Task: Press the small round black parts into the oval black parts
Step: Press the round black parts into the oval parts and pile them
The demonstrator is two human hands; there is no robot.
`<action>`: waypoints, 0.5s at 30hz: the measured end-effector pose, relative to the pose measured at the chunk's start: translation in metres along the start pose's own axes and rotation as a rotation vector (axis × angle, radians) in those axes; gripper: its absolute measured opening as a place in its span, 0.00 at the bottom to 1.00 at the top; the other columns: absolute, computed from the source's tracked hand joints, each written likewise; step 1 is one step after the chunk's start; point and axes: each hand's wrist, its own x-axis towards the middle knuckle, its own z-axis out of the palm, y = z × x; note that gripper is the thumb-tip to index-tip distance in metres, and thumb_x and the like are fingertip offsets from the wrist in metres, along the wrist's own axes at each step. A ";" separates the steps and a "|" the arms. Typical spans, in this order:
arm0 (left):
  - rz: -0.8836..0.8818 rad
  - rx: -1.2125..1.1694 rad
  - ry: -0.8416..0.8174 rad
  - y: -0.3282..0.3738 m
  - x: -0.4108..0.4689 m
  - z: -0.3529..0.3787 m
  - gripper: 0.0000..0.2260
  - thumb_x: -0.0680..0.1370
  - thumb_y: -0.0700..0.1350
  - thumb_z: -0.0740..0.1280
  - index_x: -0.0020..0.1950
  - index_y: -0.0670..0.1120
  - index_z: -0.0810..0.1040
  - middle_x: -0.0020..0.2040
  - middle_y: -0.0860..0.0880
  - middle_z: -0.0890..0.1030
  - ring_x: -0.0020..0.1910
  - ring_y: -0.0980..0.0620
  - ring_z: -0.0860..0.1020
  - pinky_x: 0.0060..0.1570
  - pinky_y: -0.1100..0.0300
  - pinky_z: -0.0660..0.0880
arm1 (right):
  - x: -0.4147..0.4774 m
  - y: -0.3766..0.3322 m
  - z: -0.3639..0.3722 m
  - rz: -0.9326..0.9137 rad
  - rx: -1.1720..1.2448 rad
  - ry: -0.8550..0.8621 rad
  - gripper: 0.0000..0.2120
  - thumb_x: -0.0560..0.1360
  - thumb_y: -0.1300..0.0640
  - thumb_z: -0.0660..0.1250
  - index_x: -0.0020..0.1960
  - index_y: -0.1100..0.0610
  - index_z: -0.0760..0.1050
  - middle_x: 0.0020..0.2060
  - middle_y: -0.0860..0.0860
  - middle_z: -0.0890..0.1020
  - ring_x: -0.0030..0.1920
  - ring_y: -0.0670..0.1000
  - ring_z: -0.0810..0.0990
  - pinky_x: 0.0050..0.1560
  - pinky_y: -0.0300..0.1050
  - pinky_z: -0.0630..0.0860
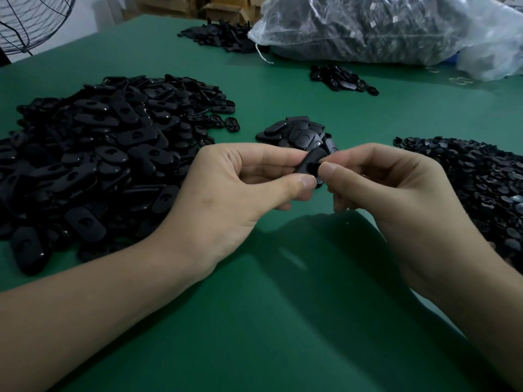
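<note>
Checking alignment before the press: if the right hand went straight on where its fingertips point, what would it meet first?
The oval part held in the left hand: the right hand, pinching the small round part, points straight at it, seemingly almost touching; depth unclear.

Parts half hidden
Left hand [237, 190] and right hand [396, 190] are hiding most of the oval black plastic part [308, 161]; the small round black part [313, 167] is perhaps peeking out.

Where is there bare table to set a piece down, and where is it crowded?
Bare green table lies between the near edge and the left hand and right hand, and in the band behind the central small pile, up to the far pile beside the plastic bag. Crowded: the oval-part heap at left, the round-part heap at right.
</note>
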 end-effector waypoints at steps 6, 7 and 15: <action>0.022 -0.002 0.001 0.000 0.000 0.000 0.15 0.67 0.41 0.79 0.54 0.43 0.86 0.45 0.48 0.89 0.44 0.52 0.87 0.43 0.66 0.80 | 0.000 0.000 -0.001 -0.033 -0.077 0.003 0.02 0.72 0.56 0.77 0.43 0.54 0.86 0.30 0.49 0.82 0.30 0.47 0.78 0.36 0.37 0.75; 0.029 0.003 -0.008 0.000 0.000 0.000 0.16 0.67 0.41 0.79 0.54 0.44 0.86 0.45 0.49 0.89 0.44 0.53 0.87 0.44 0.67 0.80 | 0.000 0.000 -0.001 -0.035 -0.081 0.004 0.01 0.73 0.56 0.77 0.43 0.54 0.86 0.30 0.49 0.82 0.31 0.47 0.78 0.37 0.38 0.76; 0.038 0.002 -0.019 -0.003 0.000 0.001 0.13 0.68 0.40 0.80 0.52 0.49 0.87 0.45 0.51 0.89 0.43 0.57 0.86 0.46 0.68 0.79 | -0.001 -0.002 -0.001 -0.007 -0.071 -0.024 0.02 0.73 0.57 0.76 0.43 0.55 0.86 0.31 0.50 0.82 0.31 0.48 0.78 0.38 0.39 0.76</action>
